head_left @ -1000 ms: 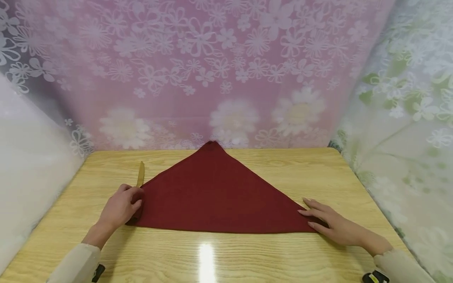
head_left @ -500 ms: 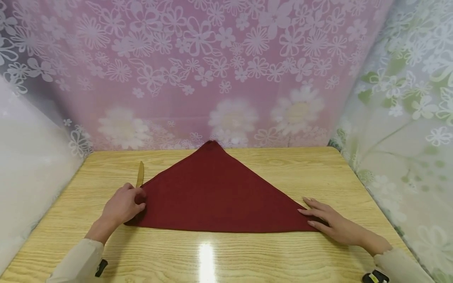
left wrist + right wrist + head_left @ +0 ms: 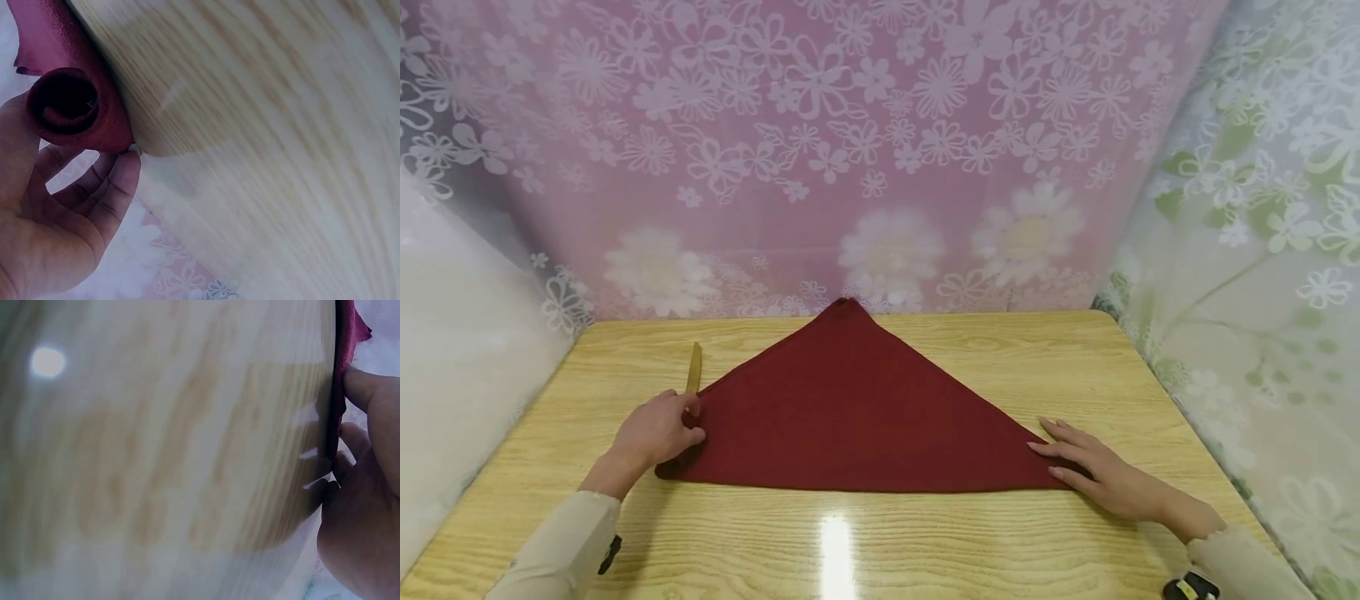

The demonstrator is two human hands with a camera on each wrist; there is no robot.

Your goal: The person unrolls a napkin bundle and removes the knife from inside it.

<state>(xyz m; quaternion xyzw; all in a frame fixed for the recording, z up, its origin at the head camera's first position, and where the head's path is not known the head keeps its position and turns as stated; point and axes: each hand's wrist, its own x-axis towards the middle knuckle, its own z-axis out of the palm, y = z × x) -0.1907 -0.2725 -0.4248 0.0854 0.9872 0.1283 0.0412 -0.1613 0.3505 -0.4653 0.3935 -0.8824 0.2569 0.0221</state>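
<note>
A dark red cloth (image 3: 865, 408) lies as a wide triangle, its peak at the far edge and its long side toward me. Its left corner is rolled up; the left wrist view looks into the end of this cloth roll (image 3: 78, 134). My left hand (image 3: 653, 429) grips the roll, thumb on one side and fingers curled on the other. A thin yellow-brown wooden strip (image 3: 694, 367) sticks out beyond that hand, its near end hidden. My right hand (image 3: 1108, 475) rests with spread, extended fingers on the cloth's right corner. From the right wrist, its fingers lie along the cloth edge (image 3: 340, 369).
A light wood-grain table (image 3: 985, 542) carries the cloth, with a bright light reflection near its front. Pink floral curtain (image 3: 880, 167) hangs right behind the far edge. Pale floral sheets (image 3: 1247, 275) close in the right and left sides.
My left hand has turned and shifted slightly at the roll, and more of the roll's near end shows to its lower left. The right hand has stayed in place on the cloth's corner.
</note>
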